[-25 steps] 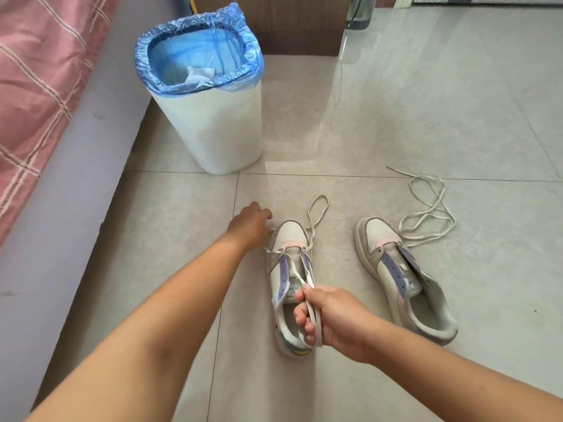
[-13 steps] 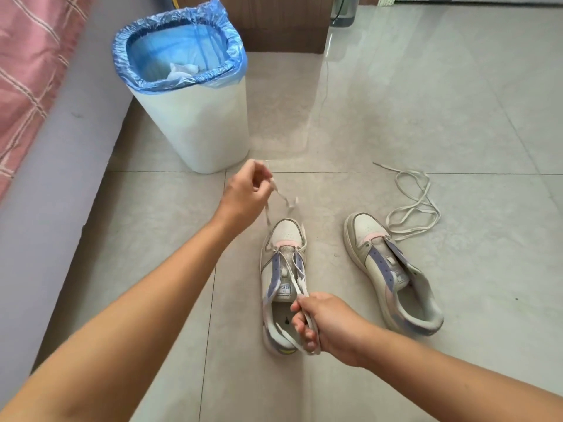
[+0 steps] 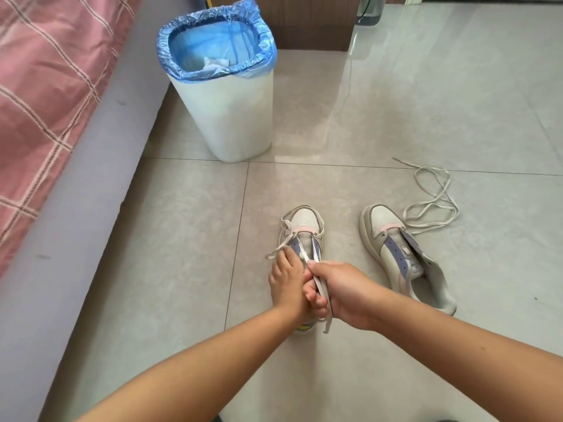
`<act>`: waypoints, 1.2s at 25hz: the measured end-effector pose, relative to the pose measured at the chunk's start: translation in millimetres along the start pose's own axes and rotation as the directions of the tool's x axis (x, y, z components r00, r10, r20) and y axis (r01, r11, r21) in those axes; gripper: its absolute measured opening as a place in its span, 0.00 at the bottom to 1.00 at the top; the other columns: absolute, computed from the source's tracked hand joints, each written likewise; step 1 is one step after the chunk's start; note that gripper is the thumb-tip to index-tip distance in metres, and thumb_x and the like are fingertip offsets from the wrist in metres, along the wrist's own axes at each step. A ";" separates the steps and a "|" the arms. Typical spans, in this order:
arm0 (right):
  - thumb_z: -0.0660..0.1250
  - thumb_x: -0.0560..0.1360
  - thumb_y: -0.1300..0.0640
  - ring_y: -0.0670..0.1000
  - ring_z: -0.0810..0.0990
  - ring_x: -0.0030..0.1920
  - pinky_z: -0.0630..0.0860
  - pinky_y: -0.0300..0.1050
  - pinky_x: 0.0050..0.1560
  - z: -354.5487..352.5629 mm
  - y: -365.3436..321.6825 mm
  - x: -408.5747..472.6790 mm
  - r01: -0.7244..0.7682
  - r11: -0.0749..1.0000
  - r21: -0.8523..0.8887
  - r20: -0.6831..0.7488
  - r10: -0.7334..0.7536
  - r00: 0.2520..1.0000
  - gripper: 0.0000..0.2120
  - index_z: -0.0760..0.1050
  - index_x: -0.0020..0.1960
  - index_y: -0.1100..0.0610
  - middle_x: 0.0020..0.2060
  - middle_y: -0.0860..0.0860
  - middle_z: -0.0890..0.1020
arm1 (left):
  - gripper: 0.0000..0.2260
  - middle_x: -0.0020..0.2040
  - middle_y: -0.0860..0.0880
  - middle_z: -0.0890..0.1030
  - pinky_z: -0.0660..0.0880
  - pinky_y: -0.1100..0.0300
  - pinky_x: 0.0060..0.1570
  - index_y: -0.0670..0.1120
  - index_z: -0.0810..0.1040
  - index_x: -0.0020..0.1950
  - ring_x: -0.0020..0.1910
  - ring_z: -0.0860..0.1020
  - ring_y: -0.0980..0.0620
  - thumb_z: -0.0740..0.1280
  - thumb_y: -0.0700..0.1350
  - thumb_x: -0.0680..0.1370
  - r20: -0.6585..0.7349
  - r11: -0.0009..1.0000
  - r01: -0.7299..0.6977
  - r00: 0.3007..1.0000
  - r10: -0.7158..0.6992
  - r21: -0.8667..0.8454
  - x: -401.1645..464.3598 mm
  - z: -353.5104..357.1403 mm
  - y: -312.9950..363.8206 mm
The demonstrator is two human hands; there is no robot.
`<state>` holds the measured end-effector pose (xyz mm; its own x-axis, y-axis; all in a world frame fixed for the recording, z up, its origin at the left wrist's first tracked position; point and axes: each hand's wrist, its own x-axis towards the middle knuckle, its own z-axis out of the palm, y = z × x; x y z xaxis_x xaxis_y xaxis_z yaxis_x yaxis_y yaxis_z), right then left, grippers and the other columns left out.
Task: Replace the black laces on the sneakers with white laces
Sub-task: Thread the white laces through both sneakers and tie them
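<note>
Two white sneakers with lilac eyelet strips stand on the tiled floor. The left sneaker carries a white lace through its lowest eyelets, with loose loops at the toe. My right hand grips both lace ends over the shoe's opening; the ends hang below my fist. My left hand lies on the shoe's left side, fingertips at the eyelet strip beside the lace; whether it pinches the lace is hidden. The right sneaker has no lace. A second white lace lies loose beyond it.
A white bin lined with a blue bag stands behind the shoes, crumpled paper inside. A bed with a pink checked cover and grey base runs along the left. Wooden furniture stands at the back.
My left hand came down from holding the lace up near the bin and now lies on the left sneaker beside my right hand. The lace loop dropped onto the toe.
</note>
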<state>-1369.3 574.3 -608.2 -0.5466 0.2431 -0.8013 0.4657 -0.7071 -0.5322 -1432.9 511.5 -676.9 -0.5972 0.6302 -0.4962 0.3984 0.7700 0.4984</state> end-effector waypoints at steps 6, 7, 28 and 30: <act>0.54 0.81 0.49 0.43 0.68 0.21 0.65 0.34 0.27 11.0 32.4 -64.7 0.531 0.784 -0.320 0.300 -0.448 0.842 0.14 0.68 0.38 0.51 0.22 0.47 0.73 | 0.30 0.69 0.41 0.63 0.64 0.49 0.64 0.39 0.58 0.72 0.69 0.63 0.43 0.65 0.51 0.76 -0.169 0.993 0.115 0.979 -0.111 0.018 27.8 2.2 3.8; 0.54 0.79 0.44 0.41 0.71 0.24 0.66 0.31 0.31 10.3 43.4 -75.1 0.579 0.722 -0.379 0.388 -0.444 0.808 0.14 0.68 0.38 0.47 0.24 0.44 0.74 | 0.31 0.67 0.42 0.65 0.66 0.51 0.62 0.40 0.60 0.71 0.67 0.64 0.44 0.66 0.54 0.74 -0.216 0.988 0.140 0.969 -0.121 0.071 33.4 2.7 2.0; 0.62 0.76 0.42 0.46 0.70 0.31 0.64 0.41 0.32 -31.3 19.9 32.3 0.111 0.499 -0.859 -0.118 -0.405 0.907 0.18 0.61 0.38 0.53 0.29 0.45 0.71 | 0.07 0.38 0.37 0.78 0.69 0.62 0.30 0.41 0.71 0.36 0.34 0.77 0.44 0.61 0.38 0.74 0.091 0.961 0.241 0.969 -0.230 -0.137 180.5 -76.9 4.3; 0.60 0.77 0.43 0.49 0.71 0.35 0.63 0.41 0.32 -33.4 14.1 40.9 0.076 0.386 -0.919 -0.090 -0.396 0.914 0.16 0.60 0.38 0.51 0.31 0.45 0.71 | 0.05 0.42 0.36 0.80 0.68 0.61 0.27 0.39 0.75 0.39 0.37 0.80 0.44 0.61 0.35 0.73 0.103 0.966 0.242 0.967 -0.233 -0.088 182.4 -75.9 6.2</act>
<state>-1361.9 596.4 -657.6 -0.6211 0.5621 -0.5462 0.7778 0.3561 -0.5179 -1592.2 623.6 -710.4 -0.5985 0.4406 -0.6691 0.1794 0.8877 0.4240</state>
